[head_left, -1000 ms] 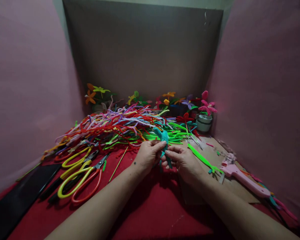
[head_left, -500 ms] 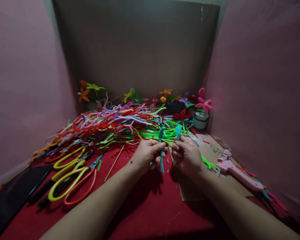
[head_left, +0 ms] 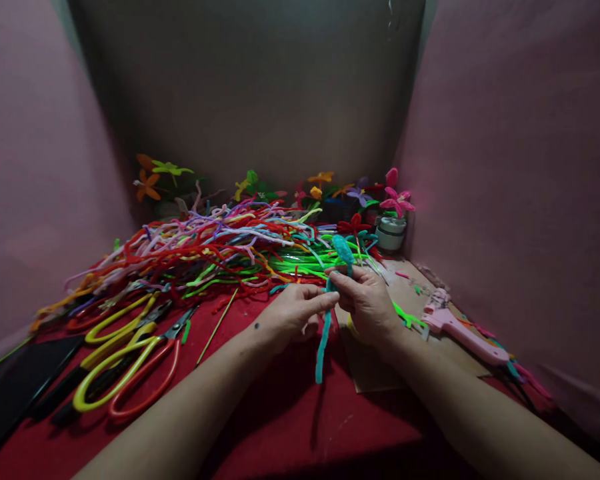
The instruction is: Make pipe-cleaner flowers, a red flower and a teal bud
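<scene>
My left hand [head_left: 294,312] pinches a teal pipe cleaner [head_left: 323,357], its tail hanging straight down below the fingertips. Right beside it, my right hand [head_left: 369,301] grips the stem of a teal pipe-cleaner petal [head_left: 343,249], a rounded shape that rises above the fingers. The fingertips of both hands nearly meet where the teal pieces come together. My fingers hide how the pieces are joined there. Behind the hands lies a bundle of bright green pipe cleaners [head_left: 305,264].
A large heap of mixed pipe cleaners [head_left: 195,233] spreads across the back left. Scissors [head_left: 145,373] and pliers [head_left: 95,353] lie on the left. To the right, a pink glue gun [head_left: 463,333] rests on cardboard [head_left: 370,373]. Pipe-cleaner flowers [head_left: 397,200] stand along the back.
My hands have come together; the two teal pieces, held apart before, now meet. More of the teal tail hangs below my left hand. The view has shifted slightly, moving the surroundings left.
</scene>
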A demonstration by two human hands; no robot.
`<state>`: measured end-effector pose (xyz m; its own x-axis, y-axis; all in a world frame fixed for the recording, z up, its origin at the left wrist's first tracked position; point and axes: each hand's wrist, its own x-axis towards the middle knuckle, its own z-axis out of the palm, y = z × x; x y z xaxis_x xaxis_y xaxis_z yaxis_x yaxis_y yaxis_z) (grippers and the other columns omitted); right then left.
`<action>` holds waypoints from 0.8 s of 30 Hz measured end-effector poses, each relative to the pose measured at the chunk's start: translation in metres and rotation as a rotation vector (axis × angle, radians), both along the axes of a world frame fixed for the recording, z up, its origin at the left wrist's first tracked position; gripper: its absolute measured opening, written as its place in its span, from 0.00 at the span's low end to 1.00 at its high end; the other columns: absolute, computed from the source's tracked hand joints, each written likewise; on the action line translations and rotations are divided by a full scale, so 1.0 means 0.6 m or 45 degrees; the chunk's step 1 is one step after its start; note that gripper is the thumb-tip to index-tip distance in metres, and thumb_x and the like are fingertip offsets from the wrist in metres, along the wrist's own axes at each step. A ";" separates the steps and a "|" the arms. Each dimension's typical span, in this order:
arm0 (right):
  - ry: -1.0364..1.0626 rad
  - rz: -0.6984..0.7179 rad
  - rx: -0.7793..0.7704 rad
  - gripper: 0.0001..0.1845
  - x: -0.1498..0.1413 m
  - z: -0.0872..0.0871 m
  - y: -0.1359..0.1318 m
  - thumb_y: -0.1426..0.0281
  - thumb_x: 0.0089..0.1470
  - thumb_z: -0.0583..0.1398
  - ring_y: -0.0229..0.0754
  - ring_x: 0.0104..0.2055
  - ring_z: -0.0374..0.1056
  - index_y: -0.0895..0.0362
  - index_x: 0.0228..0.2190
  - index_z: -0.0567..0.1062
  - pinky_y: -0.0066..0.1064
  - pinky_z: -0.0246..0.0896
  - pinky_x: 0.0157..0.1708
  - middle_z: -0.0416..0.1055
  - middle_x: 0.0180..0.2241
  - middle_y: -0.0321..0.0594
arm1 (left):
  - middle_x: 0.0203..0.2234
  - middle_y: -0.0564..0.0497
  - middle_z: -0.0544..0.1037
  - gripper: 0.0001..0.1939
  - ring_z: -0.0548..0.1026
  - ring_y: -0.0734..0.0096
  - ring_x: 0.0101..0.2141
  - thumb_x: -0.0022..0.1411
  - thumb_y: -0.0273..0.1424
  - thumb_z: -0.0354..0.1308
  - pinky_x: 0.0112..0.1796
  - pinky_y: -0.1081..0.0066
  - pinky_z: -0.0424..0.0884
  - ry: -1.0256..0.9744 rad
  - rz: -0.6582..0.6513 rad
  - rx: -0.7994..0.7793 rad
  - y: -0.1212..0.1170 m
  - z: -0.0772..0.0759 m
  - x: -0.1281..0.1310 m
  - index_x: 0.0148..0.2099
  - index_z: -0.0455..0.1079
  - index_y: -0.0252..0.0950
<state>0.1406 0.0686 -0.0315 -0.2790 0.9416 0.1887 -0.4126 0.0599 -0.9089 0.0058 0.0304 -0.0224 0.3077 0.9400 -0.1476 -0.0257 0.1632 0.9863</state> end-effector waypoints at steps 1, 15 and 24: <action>-0.010 0.012 0.010 0.10 -0.001 -0.002 -0.001 0.66 0.43 0.64 0.26 0.14 0.43 0.60 0.27 0.74 0.23 0.34 0.14 0.55 0.13 0.26 | 0.09 0.60 0.58 0.17 0.52 0.85 0.10 0.52 0.43 0.59 0.12 0.79 0.45 -0.022 0.040 0.043 0.001 -0.001 0.000 0.26 0.68 0.32; -0.056 0.079 -0.004 0.09 -0.002 -0.009 -0.003 0.67 0.45 0.60 0.27 0.14 0.37 0.59 0.30 0.74 0.22 0.32 0.14 0.46 0.12 0.23 | 0.09 0.55 0.64 0.13 0.56 0.81 0.08 0.51 0.34 0.52 0.13 0.77 0.49 0.204 0.261 0.159 0.001 0.018 0.003 0.18 0.64 0.34; -0.157 0.046 0.032 0.05 0.000 -0.013 0.002 0.71 0.42 0.62 0.27 0.14 0.42 0.58 0.26 0.73 0.23 0.37 0.15 0.53 0.13 0.25 | 0.11 0.56 0.60 0.15 0.57 0.78 0.16 0.51 0.30 0.50 0.21 0.74 0.50 0.787 0.478 0.600 -0.005 0.011 0.008 0.14 0.59 0.35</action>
